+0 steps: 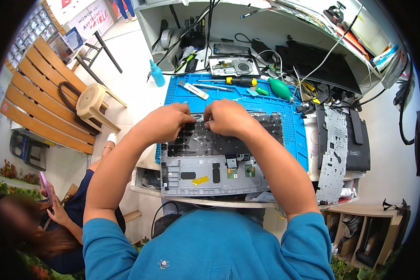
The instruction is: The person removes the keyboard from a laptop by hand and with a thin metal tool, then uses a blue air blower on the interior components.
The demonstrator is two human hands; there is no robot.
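Observation:
A grey laptop top case (pixel 186 186) lies underside up before me, with small green boards and a strip of yellow tape near its front edge. Across its rear half spreads a black keyboard backing film (pixel 196 147), glossy and dotted with small holes. My left hand (pixel 171 122) is closed in a pinch on the film at its far edge. Close beside it, my right hand (pixel 228 119) has curled fingers and its thumb pressed to the same far edge. What lies right under the fingertips is partly hidden.
A blue repair mat (pixel 291 135) lies beneath. Beyond are a yellow-black screwdriver (pixel 240 81), a green air blower (pixel 280 88) and a blue bottle (pixel 157 74). A perforated metal plate (pixel 335 149) stands at right. A seated person (pixel 56 210) holds a phone at lower left.

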